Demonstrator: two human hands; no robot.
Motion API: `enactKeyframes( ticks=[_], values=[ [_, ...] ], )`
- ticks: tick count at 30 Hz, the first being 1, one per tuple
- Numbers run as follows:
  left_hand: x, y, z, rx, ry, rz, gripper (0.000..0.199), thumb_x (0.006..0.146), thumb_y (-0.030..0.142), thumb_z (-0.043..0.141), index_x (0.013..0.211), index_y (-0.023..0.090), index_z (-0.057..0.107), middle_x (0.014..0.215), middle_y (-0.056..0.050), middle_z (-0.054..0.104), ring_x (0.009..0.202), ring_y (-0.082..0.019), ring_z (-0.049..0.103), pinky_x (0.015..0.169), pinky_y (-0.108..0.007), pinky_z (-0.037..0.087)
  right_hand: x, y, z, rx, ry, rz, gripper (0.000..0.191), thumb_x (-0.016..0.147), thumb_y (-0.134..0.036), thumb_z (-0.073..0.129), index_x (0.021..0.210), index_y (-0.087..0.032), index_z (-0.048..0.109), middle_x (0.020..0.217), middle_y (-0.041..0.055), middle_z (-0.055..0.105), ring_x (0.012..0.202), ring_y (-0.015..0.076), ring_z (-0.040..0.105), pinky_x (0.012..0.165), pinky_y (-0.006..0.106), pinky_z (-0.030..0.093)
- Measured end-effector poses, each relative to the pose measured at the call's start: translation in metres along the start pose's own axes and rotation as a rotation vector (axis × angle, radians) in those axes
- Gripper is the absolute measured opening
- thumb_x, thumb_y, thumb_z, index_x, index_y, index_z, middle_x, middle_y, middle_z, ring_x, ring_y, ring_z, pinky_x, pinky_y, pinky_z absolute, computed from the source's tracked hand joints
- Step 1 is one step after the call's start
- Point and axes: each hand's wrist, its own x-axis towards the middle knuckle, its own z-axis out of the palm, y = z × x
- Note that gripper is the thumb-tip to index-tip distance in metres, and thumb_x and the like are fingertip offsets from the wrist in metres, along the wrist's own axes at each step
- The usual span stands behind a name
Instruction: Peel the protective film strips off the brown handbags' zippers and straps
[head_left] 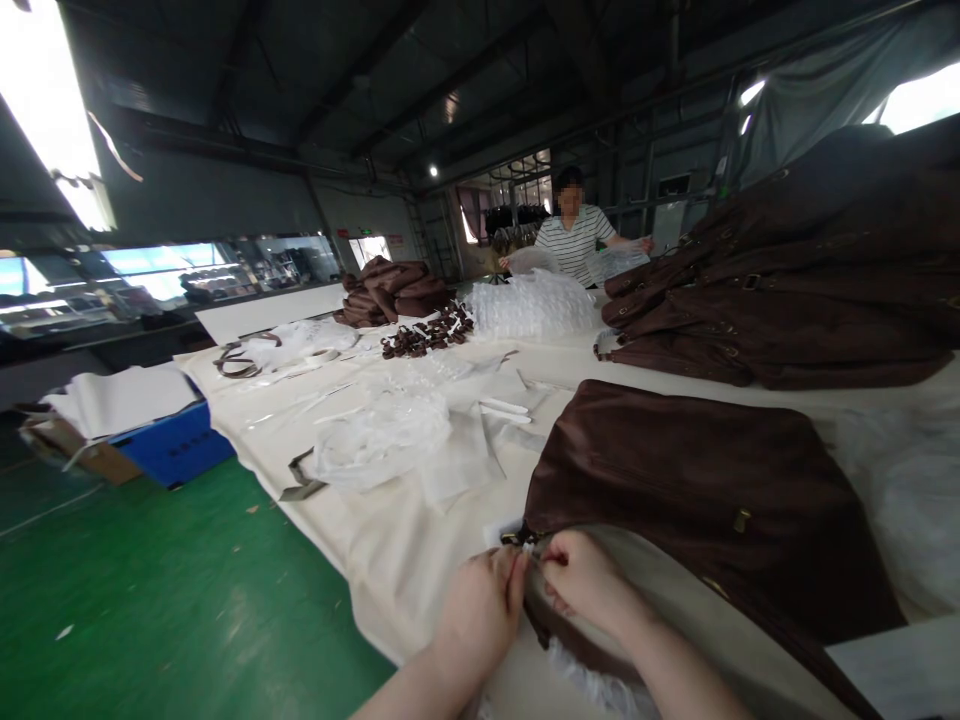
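A dark brown bag (675,460) lies on the cloth-covered table in front of me, with a small brass-coloured fitting on its side. At its near left corner, my left hand (480,600) pinches the bag's strap (592,645) close to a metal clasp (511,538). Close beside it, my right hand (585,578) is closed on the same strap, fingertips nearly touching the left ones. A bit of white wrapping shows between the fingertips; its exact form is too small to make out. White wrapping also hangs from the strap below my hands.
Crumpled clear plastic (382,435) and white sheets lie on the table (330,530). Brown bags (787,280) are heaped at right, with another brown pile (397,290) at the back. A person (574,240) handles plastic across the table. A blue box (172,440) stands left.
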Motion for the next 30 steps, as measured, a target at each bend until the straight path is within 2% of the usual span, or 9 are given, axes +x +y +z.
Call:
enactKeyframes(
  ticks=[3,6,8,11,14,17,21,25,30],
  values=[
    [-0.006,-0.003,0.0,0.277,-0.041,0.064,0.03,0.094,0.025,0.03,0.091,0.018,0.06,0.082,-0.008,0.065,0.072,-0.02,0.062,0.064,-0.03,0.044,-0.01,-0.014,-0.006,0.084,-0.107,0.091,0.028,0.082,-0.027,0.041,0.061,-0.016,0.055,0.05,0.0012,0.057,0.035,0.0095,0.051,0.034,0.018,0.035],
    [-0.01,-0.007,0.003,0.446,-0.089,0.094,0.028,0.094,0.022,0.032,0.107,0.018,0.057,0.088,-0.008,0.065,0.074,-0.021,0.063,0.064,-0.031,0.047,-0.018,-0.027,-0.008,0.141,-0.202,0.138,0.05,0.089,-0.042,0.029,0.058,-0.014,0.056,0.048,0.0045,0.057,0.033,0.0094,0.05,0.031,0.017,0.034],
    [-0.012,-0.008,0.005,0.542,-0.123,0.118,0.03,0.093,0.017,0.036,0.117,0.017,0.053,0.09,-0.009,0.065,0.075,-0.023,0.063,0.065,-0.033,0.049,-0.021,-0.03,-0.006,0.154,-0.236,0.169,0.055,0.089,-0.048,0.029,0.056,-0.014,0.056,0.046,0.0046,0.056,0.031,0.009,0.049,0.029,0.017,0.033],
    [-0.014,-0.006,0.004,0.58,-0.164,0.122,0.029,0.089,0.013,0.038,0.114,0.017,0.054,0.09,-0.008,0.063,0.075,-0.023,0.063,0.065,-0.033,0.049,-0.022,-0.029,-0.002,0.108,-0.22,0.116,0.044,0.088,-0.042,0.04,0.057,-0.014,0.055,0.045,0.0016,0.055,0.03,0.0079,0.047,0.028,0.016,0.03],
    [-0.016,-0.003,0.002,0.427,-0.158,0.115,0.023,0.09,0.016,0.037,0.1,0.019,0.057,0.089,-0.006,0.063,0.074,-0.02,0.062,0.066,-0.031,0.05,-0.023,-0.027,0.0,0.1,-0.185,0.034,0.029,0.085,-0.028,0.046,0.059,-0.015,0.053,0.045,-0.0023,0.054,0.03,0.0053,0.045,0.029,0.014,0.028],
    [-0.019,-0.005,0.001,0.279,-0.146,0.11,0.026,0.09,0.017,0.035,0.107,0.021,0.055,0.094,-0.005,0.063,0.078,-0.018,0.062,0.07,-0.028,0.05,-0.022,-0.026,-0.002,0.119,-0.166,0.024,0.025,0.083,-0.023,0.046,0.06,-0.015,0.053,0.045,-0.0033,0.054,0.031,0.0041,0.044,0.03,0.013,0.028],
    [-0.022,-0.011,0.006,0.351,-0.128,0.075,0.04,0.09,0.015,0.033,0.129,0.018,0.042,0.106,-0.009,0.061,0.087,-0.021,0.062,0.077,-0.034,0.051,-0.016,-0.022,-0.003,0.074,-0.11,0.069,0.031,0.084,-0.026,0.042,0.057,-0.016,0.051,0.042,-0.0023,0.052,0.028,0.0054,0.043,0.027,0.014,0.025],
    [-0.024,-0.011,0.013,0.5,-0.165,0.103,0.049,0.089,0.011,0.033,0.138,0.014,0.032,0.109,-0.014,0.06,0.087,-0.023,0.062,0.075,-0.037,0.051,-0.01,-0.016,0.002,0.045,-0.142,0.126,0.045,0.089,-0.04,0.034,0.056,-0.016,0.052,0.038,0.0007,0.052,0.025,0.0097,0.045,0.024,0.017,0.028],
    [-0.023,-0.006,0.011,0.428,-0.188,0.079,0.042,0.087,0.01,0.034,0.127,0.014,0.045,0.107,-0.013,0.061,0.087,-0.022,0.062,0.076,-0.034,0.049,-0.015,-0.013,0.01,0.081,-0.138,0.051,0.025,0.083,-0.03,0.047,0.064,-0.016,0.054,0.045,-0.0018,0.056,0.029,0.0072,0.047,0.027,0.014,0.026]
  ],
)
